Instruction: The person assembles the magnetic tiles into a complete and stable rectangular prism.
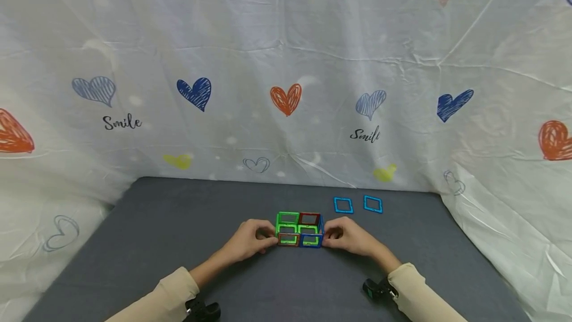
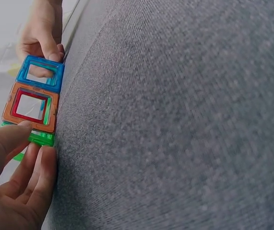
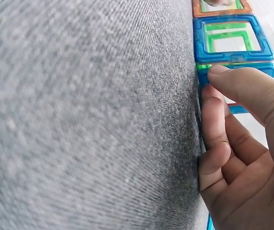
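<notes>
A low open-topped box of magnetic tiles (image 1: 299, 240) stands on the grey table, built of square see-through frames. Its near side is an orange tile (image 2: 53, 105) beside a blue tile (image 3: 200, 38); green and dark red tiles show behind them. My left hand (image 1: 250, 239) pinches the box's left end, thumb over the orange tile's edge and fingers at a green tile. At the other end my right hand (image 1: 350, 236) grips the near blue corner between thumb and fingers, beside another blue tile (image 3: 270, 71).
Two loose blue square tiles, one on the left (image 1: 343, 212) and one on the right (image 1: 373, 210), lie flat behind the box. The grey table (image 1: 178, 212) ends at a white curtain (image 1: 232, 63) printed with hearts. A black wrist device (image 1: 380, 289) sits by each sleeve.
</notes>
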The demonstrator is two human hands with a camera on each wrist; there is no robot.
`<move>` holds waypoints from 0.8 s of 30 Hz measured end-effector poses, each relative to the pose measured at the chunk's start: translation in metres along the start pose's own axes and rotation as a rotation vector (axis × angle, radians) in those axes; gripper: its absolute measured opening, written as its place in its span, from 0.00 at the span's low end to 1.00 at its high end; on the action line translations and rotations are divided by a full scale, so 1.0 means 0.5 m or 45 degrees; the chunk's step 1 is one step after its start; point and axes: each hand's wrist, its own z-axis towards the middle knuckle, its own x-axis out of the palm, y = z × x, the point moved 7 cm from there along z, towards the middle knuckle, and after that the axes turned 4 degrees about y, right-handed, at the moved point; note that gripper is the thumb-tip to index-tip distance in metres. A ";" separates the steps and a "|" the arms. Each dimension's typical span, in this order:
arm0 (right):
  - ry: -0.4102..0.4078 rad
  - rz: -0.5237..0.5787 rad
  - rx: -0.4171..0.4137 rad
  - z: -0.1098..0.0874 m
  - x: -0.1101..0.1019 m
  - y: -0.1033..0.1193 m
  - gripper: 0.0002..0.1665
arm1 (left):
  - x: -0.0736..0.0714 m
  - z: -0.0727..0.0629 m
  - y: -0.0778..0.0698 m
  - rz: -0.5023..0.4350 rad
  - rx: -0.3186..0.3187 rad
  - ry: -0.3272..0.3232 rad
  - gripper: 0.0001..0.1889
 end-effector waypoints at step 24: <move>-0.029 -0.002 -0.009 -0.009 -0.024 0.004 0.07 | -0.005 0.004 0.000 -0.008 -0.005 0.015 0.05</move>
